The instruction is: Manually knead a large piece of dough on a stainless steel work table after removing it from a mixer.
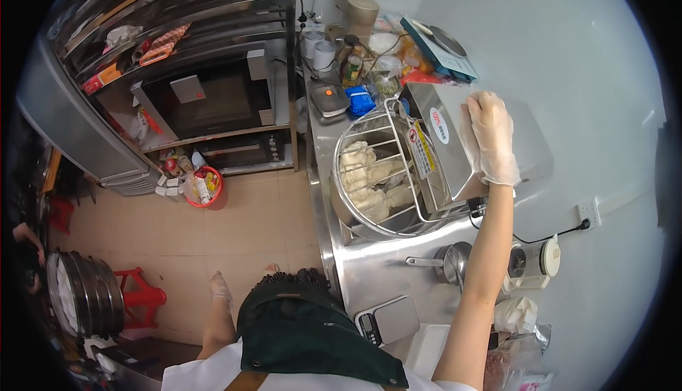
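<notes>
The mixer (455, 153), right of upper centre, is touched by the right hand (491, 134); dough (357, 178) is held in the bowl (344, 207). The left hand (219, 288) is seen lower left. Neither hand's closure can be told.

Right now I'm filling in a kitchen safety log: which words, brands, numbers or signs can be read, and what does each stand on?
I don't copy wording; labels by look only:
Dough mixer: white oval sticker, red and darker print.
Mixer front: white-and-yellow label, round red sign; fine print too small.
Kitchen scale: markings too small.
Oven: white sticker, too small.
</notes>
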A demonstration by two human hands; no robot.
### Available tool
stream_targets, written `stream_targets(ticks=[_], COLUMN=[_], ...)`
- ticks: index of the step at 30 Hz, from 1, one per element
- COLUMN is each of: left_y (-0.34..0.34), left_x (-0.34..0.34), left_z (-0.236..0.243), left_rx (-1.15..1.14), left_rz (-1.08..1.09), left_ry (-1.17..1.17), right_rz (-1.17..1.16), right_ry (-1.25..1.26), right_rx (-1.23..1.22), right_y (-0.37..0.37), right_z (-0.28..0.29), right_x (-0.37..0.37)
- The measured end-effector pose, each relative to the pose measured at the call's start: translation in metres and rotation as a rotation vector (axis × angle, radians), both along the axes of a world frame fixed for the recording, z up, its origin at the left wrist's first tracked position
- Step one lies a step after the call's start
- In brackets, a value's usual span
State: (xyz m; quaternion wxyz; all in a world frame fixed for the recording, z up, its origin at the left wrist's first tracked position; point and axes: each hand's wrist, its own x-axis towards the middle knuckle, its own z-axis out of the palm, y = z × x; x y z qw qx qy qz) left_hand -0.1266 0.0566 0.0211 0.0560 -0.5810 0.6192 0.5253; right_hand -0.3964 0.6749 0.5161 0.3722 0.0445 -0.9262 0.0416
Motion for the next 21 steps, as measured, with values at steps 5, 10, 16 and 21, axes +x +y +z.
stream_targets(ticks=[5,10,16,21], left_y=[0.003,0.010,0.012,0.012], left_x=[-0.002,-0.008,-0.013,-0.016], left_z=[-0.001,0.001,-0.005,-0.009], left_rx=[0.037,-0.071,-0.153,-0.122], left_rz=[-0.097,-0.150,-0.202,-0.276], left_ry=[-0.133,-0.055,-0.029,0.002], right_rz=[-0.003,0.000,0.018,0.022], right_ry=[-0.019,-0.014,-0.011,-0.013], right_rx=[-0.017,-0.029,-0.027,-0.047], right_y=[-0.002,-0.004,-0.003,-0.006], right_z=[0.002,0.002,0.003,0.004], right_x=[0.002,0.002,0.004,0.005])
